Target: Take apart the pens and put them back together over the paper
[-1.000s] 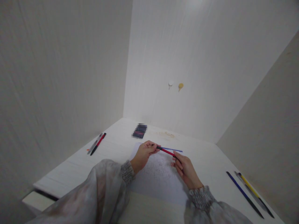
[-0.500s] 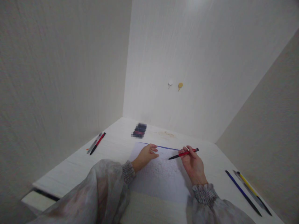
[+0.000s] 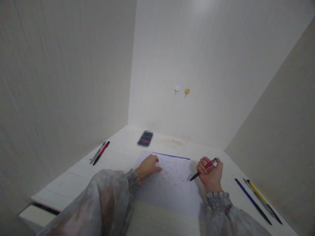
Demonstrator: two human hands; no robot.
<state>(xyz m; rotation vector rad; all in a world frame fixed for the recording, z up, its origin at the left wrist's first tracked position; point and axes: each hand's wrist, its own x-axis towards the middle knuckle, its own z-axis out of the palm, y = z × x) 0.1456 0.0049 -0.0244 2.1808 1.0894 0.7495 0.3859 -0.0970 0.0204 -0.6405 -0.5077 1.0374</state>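
A white sheet of paper [image 3: 169, 198] covered with faint small marks lies on the desk, with a blue strip along its far edge. My left hand [image 3: 147, 166] rests over its left part, thumb and fingers curved apart with nothing held. At the sheet's right edge, my right hand [image 3: 212, 175] is raised, palm partly turned up. Its fingers are wrapped round a red and black pen [image 3: 208, 164], whose black tip points down and left toward the paper.
On the left lie a red and black pen [image 3: 101, 153] and a grey pen [image 3: 97, 154]. A blurred dark object [image 3: 145, 138] sits near the back wall. To the right are a blue and black pen [image 3: 253, 201] and a yellow pen [image 3: 257, 191]. Two hooks [image 3: 187, 91] are on the wall.
My right hand has moved right, away from the middle of the sheet, and turned with the pen. The pen is now steeper. My left hand has shifted slightly left and its fingers curl more.
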